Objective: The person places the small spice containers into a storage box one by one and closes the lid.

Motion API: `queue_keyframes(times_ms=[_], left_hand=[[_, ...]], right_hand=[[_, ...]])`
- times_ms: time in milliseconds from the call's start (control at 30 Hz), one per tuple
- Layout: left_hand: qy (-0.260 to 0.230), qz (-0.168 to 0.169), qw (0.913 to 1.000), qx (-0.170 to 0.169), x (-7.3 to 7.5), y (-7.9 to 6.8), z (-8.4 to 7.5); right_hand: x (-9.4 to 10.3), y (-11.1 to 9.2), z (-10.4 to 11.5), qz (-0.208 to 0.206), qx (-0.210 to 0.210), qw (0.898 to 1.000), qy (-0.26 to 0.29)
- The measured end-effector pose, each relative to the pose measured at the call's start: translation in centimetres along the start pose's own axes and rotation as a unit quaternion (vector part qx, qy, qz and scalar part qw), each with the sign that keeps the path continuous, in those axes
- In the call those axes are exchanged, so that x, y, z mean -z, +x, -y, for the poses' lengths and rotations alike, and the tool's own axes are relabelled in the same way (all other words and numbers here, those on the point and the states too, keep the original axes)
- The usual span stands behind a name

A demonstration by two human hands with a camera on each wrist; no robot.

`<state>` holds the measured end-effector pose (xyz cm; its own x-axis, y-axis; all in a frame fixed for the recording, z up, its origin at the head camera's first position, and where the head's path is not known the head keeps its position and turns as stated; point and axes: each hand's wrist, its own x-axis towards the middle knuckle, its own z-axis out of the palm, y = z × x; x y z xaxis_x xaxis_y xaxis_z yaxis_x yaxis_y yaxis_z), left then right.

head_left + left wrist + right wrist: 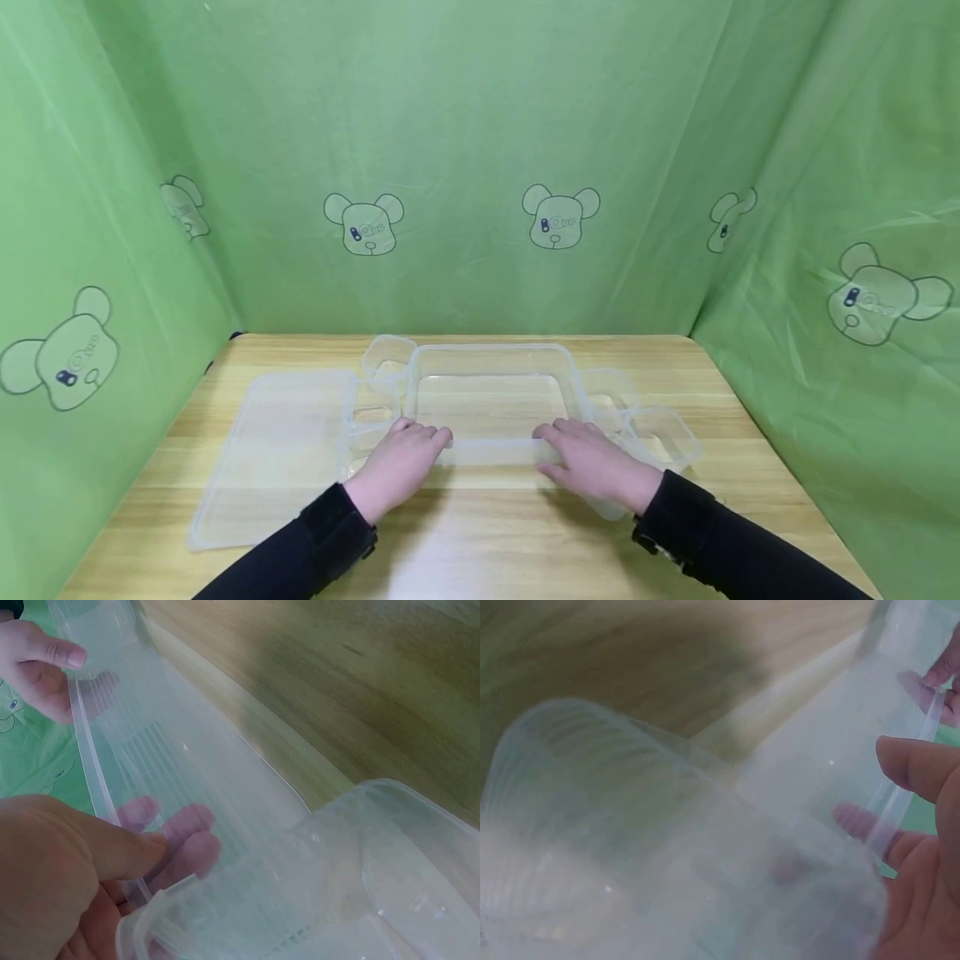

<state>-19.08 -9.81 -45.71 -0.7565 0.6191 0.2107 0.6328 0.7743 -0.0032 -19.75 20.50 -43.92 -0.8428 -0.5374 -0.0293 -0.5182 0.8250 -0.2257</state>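
A large clear plastic box [487, 454] stands without a lid on the wooden table, in the middle of the head view. My left hand [401, 462] grips the near wall by its left end. In the left wrist view its thumb lies outside and the fingertips [187, 844] show through the plastic. Toward the right end of that wall, my right hand [592, 462] holds the rim, fingers hooked inside and thumb on the outer side. Small clear containers crowd both hands: one [390, 847] fills the left wrist foreground, another [615, 795] the right wrist foreground.
Left of the box lies a flat translucent lid [277, 450]. Several small clear containers flank the box, such as one at the far left corner [386, 354] and one on the right [667, 433]. Green curtains [465, 283] enclose the wooden table [465, 542] behind and on both sides.
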Motion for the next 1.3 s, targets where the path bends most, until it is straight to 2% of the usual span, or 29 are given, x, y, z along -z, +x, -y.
queue_keyframes(times_ms=[367, 633, 900, 1300], left_hand=[[0.009, -0.001, 1.0, -0.003, 0.0, 0.1, 0.1], [0.009, -0.005, 0.9999, -0.004, 0.2, 0.0, 0.0], [0.002, -0.014, 0.9999, 0.0, 0.0, 0.2, 0.1], [0.004, -0.009, 0.9999, 0.003, -0.2, 0.2, 0.1]], right_hand=[[2.2, -0.4, 0.1, -0.034, 0.006, 0.999, -0.003], [2.8, -1.0, -0.3, -0.062, 0.016, 0.998, -0.026], [3.4, -1.8, -0.7, -0.07, -0.004, 0.997, -0.029], [3.9, -3.1, -1.0, -0.076, -0.03, 0.996, -0.026]])
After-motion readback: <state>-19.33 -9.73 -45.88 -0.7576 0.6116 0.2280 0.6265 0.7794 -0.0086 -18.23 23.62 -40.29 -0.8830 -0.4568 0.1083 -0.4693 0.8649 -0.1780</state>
